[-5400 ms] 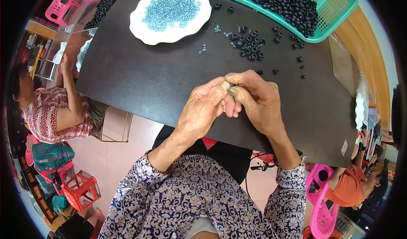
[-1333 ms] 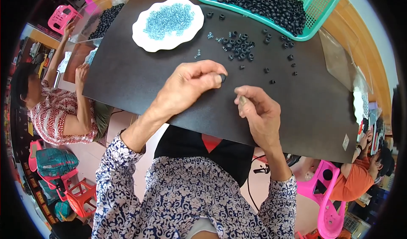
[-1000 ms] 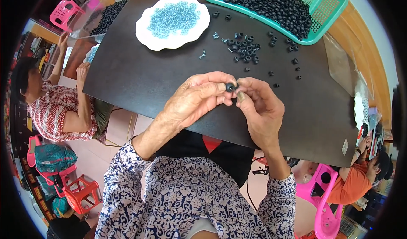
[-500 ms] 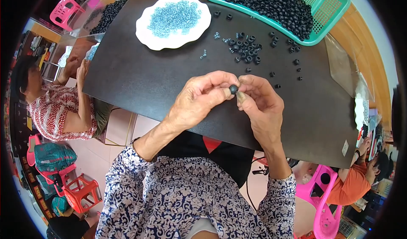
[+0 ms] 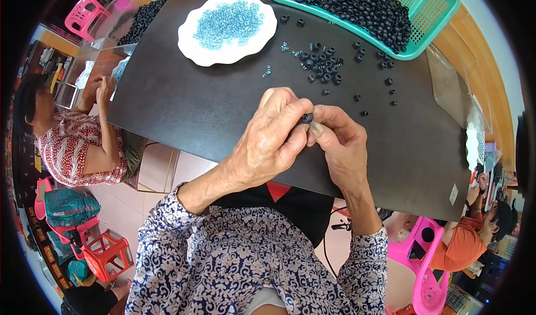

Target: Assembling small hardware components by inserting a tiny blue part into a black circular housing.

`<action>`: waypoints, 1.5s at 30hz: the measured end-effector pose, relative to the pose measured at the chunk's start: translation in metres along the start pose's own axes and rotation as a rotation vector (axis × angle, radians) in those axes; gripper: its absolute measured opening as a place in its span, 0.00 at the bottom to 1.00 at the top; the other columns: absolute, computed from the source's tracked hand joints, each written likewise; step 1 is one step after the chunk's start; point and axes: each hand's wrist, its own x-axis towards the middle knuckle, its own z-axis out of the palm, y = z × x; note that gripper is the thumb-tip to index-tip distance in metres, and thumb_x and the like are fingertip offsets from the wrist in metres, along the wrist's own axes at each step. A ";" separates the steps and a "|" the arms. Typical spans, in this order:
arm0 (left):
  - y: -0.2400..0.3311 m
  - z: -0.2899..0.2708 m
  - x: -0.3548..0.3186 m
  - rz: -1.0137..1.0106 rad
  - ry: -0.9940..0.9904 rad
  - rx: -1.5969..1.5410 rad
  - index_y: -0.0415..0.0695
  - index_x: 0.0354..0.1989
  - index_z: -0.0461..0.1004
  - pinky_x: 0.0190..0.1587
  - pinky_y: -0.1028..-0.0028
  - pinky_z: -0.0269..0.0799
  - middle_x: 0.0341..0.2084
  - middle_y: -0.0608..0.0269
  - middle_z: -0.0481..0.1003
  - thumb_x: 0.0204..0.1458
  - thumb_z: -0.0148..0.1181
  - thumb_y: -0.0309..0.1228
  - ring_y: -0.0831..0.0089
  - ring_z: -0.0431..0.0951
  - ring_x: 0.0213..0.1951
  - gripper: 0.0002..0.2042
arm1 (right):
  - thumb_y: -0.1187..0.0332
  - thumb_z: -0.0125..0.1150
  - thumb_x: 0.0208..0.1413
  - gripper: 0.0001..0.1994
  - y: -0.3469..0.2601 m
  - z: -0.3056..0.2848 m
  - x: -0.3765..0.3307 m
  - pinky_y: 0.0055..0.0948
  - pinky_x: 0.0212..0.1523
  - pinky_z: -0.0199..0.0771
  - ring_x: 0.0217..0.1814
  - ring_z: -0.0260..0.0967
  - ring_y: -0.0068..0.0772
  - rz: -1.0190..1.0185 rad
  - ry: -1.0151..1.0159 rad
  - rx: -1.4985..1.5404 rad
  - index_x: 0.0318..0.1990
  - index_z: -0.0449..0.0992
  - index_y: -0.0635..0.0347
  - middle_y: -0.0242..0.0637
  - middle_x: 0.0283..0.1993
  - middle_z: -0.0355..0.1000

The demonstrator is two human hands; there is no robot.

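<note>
Over the near part of the dark table, my left hand (image 5: 274,129) pinches a small round black piece (image 5: 306,118) between thumb and fingers. My right hand (image 5: 341,138) meets it there, thumb and fingertips closed up against the same piece; whether they hold a second part is hidden. Beyond my hands lies a loose cluster of black bead-like pieces (image 5: 322,63) with a few small metal springs (image 5: 268,71) beside it. A white scalloped plate (image 5: 187,42) holds a heap of such springs. Behind the cluster, a green basket (image 5: 429,47) is filled with black pieces.
Stray black pieces (image 5: 389,81) are scattered right of the cluster on the dark table (image 5: 184,108). A clear plastic sheet (image 5: 446,83) lies at the right edge. One person (image 5: 84,142) sits at left, another (image 5: 466,242) at right, near a pink chair (image 5: 416,256).
My left hand has turned over the black piece, its fingers curling further around so that its back shows more. My right hand has shifted slightly left.
</note>
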 end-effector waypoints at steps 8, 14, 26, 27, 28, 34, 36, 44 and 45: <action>-0.003 -0.002 -0.003 -0.030 -0.036 -0.041 0.37 0.43 0.74 0.37 0.69 0.70 0.28 0.59 0.69 0.42 0.60 0.17 0.64 0.72 0.35 0.16 | 0.76 0.58 0.58 0.10 -0.003 -0.006 0.001 0.20 0.36 0.68 0.33 0.67 0.19 0.099 -0.048 0.014 0.46 0.78 0.68 0.31 0.34 0.74; -0.011 -0.007 -0.004 -0.110 -0.113 -0.206 0.37 0.46 0.75 0.40 0.72 0.69 0.29 0.62 0.69 0.45 0.62 0.19 0.69 0.71 0.36 0.17 | 0.76 0.56 0.60 0.11 0.001 -0.005 0.001 0.25 0.34 0.67 0.31 0.66 0.22 0.054 -0.049 0.032 0.48 0.78 0.68 0.33 0.31 0.73; -0.011 -0.006 -0.001 -0.115 -0.145 -0.183 0.38 0.47 0.76 0.41 0.71 0.69 0.31 0.62 0.71 0.45 0.65 0.22 0.69 0.71 0.37 0.17 | 0.73 0.56 0.61 0.10 -0.003 -0.008 0.001 0.23 0.33 0.65 0.29 0.63 0.20 0.144 -0.055 0.138 0.45 0.78 0.69 0.30 0.28 0.71; -0.011 -0.006 0.000 -0.118 -0.156 -0.173 0.38 0.46 0.76 0.41 0.71 0.69 0.32 0.62 0.71 0.45 0.66 0.22 0.69 0.71 0.37 0.17 | 0.72 0.57 0.61 0.10 -0.003 -0.009 0.002 0.20 0.33 0.65 0.28 0.63 0.17 0.190 -0.080 0.220 0.44 0.79 0.69 0.30 0.28 0.72; -0.011 -0.006 0.000 -0.118 -0.154 -0.172 0.38 0.46 0.76 0.41 0.71 0.69 0.32 0.62 0.71 0.45 0.66 0.22 0.69 0.71 0.37 0.17 | 0.72 0.57 0.61 0.10 -0.004 -0.009 0.002 0.20 0.33 0.65 0.28 0.63 0.17 0.190 -0.082 0.219 0.44 0.79 0.69 0.30 0.28 0.72; -0.011 -0.003 -0.001 -0.086 -0.118 -0.213 0.39 0.44 0.77 0.41 0.71 0.69 0.36 0.60 0.72 0.44 0.67 0.24 0.69 0.71 0.38 0.16 | 0.68 0.52 0.63 0.14 -0.007 -0.005 0.001 0.23 0.29 0.55 0.26 0.53 0.18 0.227 -0.141 0.275 0.44 0.77 0.73 0.27 0.25 0.66; -0.011 -0.004 -0.001 -0.105 -0.150 -0.221 0.38 0.44 0.77 0.42 0.70 0.69 0.35 0.60 0.73 0.44 0.68 0.25 0.66 0.72 0.39 0.16 | 0.67 0.52 0.63 0.14 -0.006 -0.004 0.001 0.24 0.29 0.55 0.26 0.53 0.18 0.228 -0.152 0.282 0.43 0.77 0.72 0.26 0.24 0.63; -0.009 -0.003 0.005 0.048 -0.087 -0.047 0.37 0.42 0.75 0.46 0.63 0.69 0.32 0.58 0.73 0.44 0.65 0.22 0.59 0.72 0.43 0.15 | 0.70 0.54 0.62 0.11 -0.004 -0.008 0.000 0.20 0.30 0.63 0.26 0.59 0.17 0.198 -0.143 0.236 0.39 0.78 0.70 0.30 0.27 0.69; -0.009 -0.003 0.006 0.070 -0.080 -0.003 0.37 0.42 0.74 0.45 0.62 0.69 0.32 0.57 0.73 0.46 0.63 0.21 0.59 0.71 0.43 0.13 | 0.70 0.55 0.62 0.10 -0.005 -0.006 0.000 0.19 0.31 0.63 0.26 0.60 0.17 0.199 -0.082 0.201 0.40 0.77 0.69 0.30 0.28 0.70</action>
